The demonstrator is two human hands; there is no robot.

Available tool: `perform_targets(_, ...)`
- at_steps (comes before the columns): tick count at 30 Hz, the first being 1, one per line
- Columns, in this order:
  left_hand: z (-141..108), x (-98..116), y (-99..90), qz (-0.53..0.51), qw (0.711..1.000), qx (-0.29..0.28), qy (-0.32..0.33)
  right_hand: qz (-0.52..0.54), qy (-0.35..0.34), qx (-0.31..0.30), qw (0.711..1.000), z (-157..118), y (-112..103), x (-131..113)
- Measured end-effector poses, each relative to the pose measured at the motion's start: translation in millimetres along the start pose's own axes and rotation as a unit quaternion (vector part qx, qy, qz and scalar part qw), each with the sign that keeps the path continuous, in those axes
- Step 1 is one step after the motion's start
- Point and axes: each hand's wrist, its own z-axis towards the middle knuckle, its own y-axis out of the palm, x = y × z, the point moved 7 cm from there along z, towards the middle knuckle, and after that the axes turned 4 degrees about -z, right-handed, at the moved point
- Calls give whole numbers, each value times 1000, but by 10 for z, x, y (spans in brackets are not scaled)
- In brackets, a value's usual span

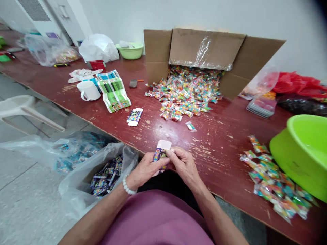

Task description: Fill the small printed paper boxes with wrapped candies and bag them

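Just over the table's front edge, my left hand (pixel 147 169) is closed around a small purple printed box (pixel 157 154) whose white end flap stands up, open. My right hand (pixel 184 165) is at the box's right side, thumb and fingers pinched together by its opening; whatever they hold is too small to make out. Ahead on the table lies one wrapped candy (pixel 190 127). A flat purple carton (pixel 135 116) rests farther left. Beyond, a heap of wrapped candies (pixel 189 92) spills from a cardboard box (pixel 206 47) lying on its side.
A green basin (pixel 301 153) and more wrapped candies (pixel 278 183) are at the right. On the left are a white mug (pixel 88 91) and green printed sheets (pixel 114 90). Below the table edge, a plastic bag (pixel 76 187) holds many purple boxes, near a white stool (pixel 22 105).
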Motion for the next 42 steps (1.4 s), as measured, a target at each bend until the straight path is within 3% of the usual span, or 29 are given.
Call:
perform_targets(2, 10, 43, -78, 42, 998, 36, 22, -27, -5, 35, 999, 17, -90, -41)
perform_targets(5, -5, 80, -136, -12, 996, 75, 45, -19, 23, 41, 999, 38, -127, -46)
perform_targets(9, -57, 83, -98, -136, 981, 119, 64, 113, 44, 58, 991, 7, -31, -26)
perform_targets(13, -90, 125, -68, -148, 972, 145, 114, 172, 52, 97, 979, -56, 61, 1)
perform_targets(16, -80, 110, -74, -135, 974, 137, 117, 141, 26, 98, 985, -60, 80, -11)
perform_targets(19, -62, 46, -61, -149, 980, 102, 79, 146, 17, 86, 985, -35, 68, 34)
perform_targets(25, -77, -43, -7, -146, 988, 55, 20, 142, 73, 72, 985, 21, -61, 189)
perform_targets(28, -81, -37, -15, -127, 990, 50, 30, 133, 91, 65, 985, 49, -101, 202)
perform_targets(32, -85, -28, -35, -90, 995, 37, 35, 199, 93, 64, 973, 72, -87, 177)
perform_targets(36, -96, 27, -69, -43, 994, 59, 75, 203, 93, 13, 975, 51, -26, 151)
perform_targets(39, -101, 52, -96, -94, 986, 97, 96, 180, 70, 14, 981, 23, -46, 125)
perform_targets(42, -83, -5, -48, -187, 977, 89, 48, 179, 41, 53, 982, -2, -103, 90)
